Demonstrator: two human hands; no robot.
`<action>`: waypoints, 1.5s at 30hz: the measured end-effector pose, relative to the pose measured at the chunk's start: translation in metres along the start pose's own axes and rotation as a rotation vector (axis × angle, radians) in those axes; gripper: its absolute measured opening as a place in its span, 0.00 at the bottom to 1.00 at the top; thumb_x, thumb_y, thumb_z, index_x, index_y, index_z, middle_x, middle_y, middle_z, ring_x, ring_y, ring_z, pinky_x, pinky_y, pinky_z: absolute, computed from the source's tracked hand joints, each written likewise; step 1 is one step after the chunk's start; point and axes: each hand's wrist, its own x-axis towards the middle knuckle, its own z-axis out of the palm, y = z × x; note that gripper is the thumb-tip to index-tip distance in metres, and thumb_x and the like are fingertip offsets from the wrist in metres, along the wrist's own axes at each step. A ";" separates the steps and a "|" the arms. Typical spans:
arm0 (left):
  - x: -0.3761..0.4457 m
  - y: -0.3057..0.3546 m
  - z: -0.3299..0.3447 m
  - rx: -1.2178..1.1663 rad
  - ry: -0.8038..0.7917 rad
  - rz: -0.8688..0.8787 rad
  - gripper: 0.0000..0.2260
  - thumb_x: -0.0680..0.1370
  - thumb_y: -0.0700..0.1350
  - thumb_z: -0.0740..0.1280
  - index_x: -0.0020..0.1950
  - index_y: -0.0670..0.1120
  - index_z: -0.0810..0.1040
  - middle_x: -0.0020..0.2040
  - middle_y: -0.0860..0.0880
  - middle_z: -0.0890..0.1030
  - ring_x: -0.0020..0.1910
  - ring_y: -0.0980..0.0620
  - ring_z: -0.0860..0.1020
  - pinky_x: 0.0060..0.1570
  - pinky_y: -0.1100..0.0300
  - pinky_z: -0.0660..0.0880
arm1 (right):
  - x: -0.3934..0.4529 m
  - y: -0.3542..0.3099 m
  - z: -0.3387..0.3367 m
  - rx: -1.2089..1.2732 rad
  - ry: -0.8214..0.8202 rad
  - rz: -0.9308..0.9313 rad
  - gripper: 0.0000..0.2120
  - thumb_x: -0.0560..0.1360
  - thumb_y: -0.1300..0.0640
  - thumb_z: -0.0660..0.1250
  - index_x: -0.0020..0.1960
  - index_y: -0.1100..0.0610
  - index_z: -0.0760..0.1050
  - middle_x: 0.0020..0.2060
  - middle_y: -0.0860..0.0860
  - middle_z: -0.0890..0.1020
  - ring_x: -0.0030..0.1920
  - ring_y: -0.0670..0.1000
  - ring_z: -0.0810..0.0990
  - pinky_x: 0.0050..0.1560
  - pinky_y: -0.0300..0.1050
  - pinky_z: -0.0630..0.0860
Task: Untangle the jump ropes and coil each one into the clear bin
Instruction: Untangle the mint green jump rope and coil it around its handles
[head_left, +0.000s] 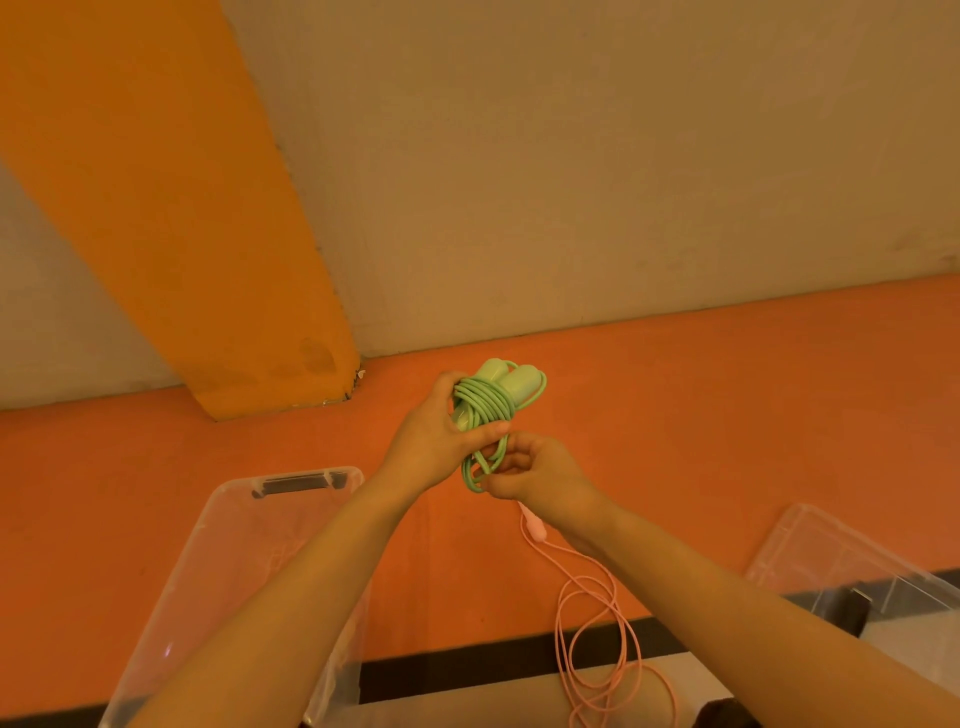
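Green jump rope (483, 410) coiled, tail loose.
Left hand (436, 441) grips the bundle; right hand (540, 473) pinches its end loop, which may spring undone if released.

The left hand (436, 441) is covering the lower ends of the green jump rope (491, 410) handles, and the right hand (540, 478) is hiding where the green loop ends. The pink jump rope (587, 623) is running off the bottom edge, its second handle out of sight. At lower left the clear bin (234, 545) is being cut by the frame and crossed by a forearm. At right, the clear lid (852, 566) is slipping past the edge.
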 end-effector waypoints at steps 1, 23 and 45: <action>0.000 0.000 0.000 0.002 -0.004 0.002 0.26 0.68 0.53 0.77 0.61 0.54 0.68 0.50 0.56 0.77 0.51 0.55 0.77 0.50 0.58 0.73 | 0.001 0.000 -0.001 -0.007 -0.002 0.002 0.16 0.68 0.74 0.67 0.46 0.55 0.78 0.39 0.52 0.82 0.40 0.47 0.80 0.41 0.37 0.76; -0.003 0.005 -0.002 0.019 -0.029 0.003 0.27 0.69 0.52 0.76 0.63 0.52 0.68 0.50 0.56 0.77 0.51 0.54 0.76 0.50 0.57 0.73 | 0.005 -0.002 -0.022 -0.233 -0.053 -0.107 0.16 0.68 0.75 0.66 0.45 0.56 0.81 0.36 0.49 0.81 0.36 0.41 0.78 0.39 0.34 0.74; -0.001 0.001 0.003 0.002 -0.046 0.004 0.26 0.69 0.52 0.76 0.61 0.53 0.68 0.51 0.55 0.78 0.52 0.53 0.77 0.51 0.56 0.74 | 0.007 0.001 -0.029 -0.181 -0.104 -0.086 0.13 0.69 0.74 0.68 0.48 0.60 0.80 0.41 0.52 0.82 0.41 0.46 0.80 0.48 0.41 0.77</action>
